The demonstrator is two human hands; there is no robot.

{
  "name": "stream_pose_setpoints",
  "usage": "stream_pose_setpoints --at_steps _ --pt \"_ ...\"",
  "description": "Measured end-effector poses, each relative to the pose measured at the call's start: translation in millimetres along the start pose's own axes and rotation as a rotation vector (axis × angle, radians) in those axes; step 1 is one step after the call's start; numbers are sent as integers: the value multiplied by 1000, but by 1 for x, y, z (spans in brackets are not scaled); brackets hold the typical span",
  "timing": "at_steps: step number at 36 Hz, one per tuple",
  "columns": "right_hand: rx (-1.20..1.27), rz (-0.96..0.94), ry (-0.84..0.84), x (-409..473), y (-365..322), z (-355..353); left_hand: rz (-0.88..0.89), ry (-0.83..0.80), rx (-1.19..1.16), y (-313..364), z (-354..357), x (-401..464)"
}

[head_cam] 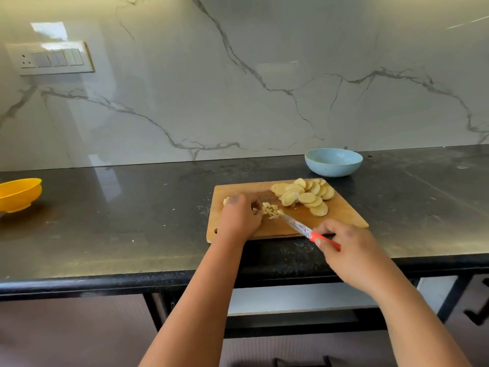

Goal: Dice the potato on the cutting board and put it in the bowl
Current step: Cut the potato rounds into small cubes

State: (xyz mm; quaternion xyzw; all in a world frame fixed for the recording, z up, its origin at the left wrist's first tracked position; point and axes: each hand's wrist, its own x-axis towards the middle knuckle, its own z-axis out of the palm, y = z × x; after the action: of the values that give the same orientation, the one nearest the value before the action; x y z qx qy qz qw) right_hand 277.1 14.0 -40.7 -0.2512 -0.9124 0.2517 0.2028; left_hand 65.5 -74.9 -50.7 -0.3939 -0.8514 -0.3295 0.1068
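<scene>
Fingers of our left hand (239, 217) curl down onto the cutting board (341, 211), bunched over a stack of potato we mostly cannot see, with the wrist low and the forearm running straight back toward us. Just beside those fingertips lies a small heap of diced potato (270, 209). Our right hand (349, 250) grips the red handle of the knife (311, 234), thumb and fingers wrapped round it, the hand hanging off the board's near edge above the dark counter (119, 221); the blade slants up and left, and its tip reaches the diced heap. Round potato slices (304, 196) overlap in a pile at the board's far right corner, apart from the diced bits. Beyond that corner, near the marble wall, stands the blue bowl (333, 162), with a strip of counter between it and the board. At the far left edge sits a yellow bowl (18, 193), well apart, with open counter between it and the board.
</scene>
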Motion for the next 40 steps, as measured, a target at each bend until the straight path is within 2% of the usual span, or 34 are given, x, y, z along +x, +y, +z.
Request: stream_pose_setpoints --at_steps 6,9,12,16,22,26,32,36,40 --pt "307 17 49 52 -6 8 67 80 39 -4 2 0" --pt "412 23 197 79 -11 28 147 92 87 -4 6 0" --pt "308 1 424 84 -12 50 243 62 72 3 10 0" --pt "172 -41 533 79 -11 61 279 6 159 6 23 6" --pt "187 18 444 84 -6 59 130 -193 405 28 31 23" --pt "199 24 442 84 -5 58 118 -334 468 30 33 35" --pt "175 13 430 83 -5 59 141 -351 583 14 23 43" --pt "146 -10 420 82 -5 59 80 -315 631 -8 8 50" --pt "146 -11 421 82 -6 59 -10 -321 467 -28 -10 56"
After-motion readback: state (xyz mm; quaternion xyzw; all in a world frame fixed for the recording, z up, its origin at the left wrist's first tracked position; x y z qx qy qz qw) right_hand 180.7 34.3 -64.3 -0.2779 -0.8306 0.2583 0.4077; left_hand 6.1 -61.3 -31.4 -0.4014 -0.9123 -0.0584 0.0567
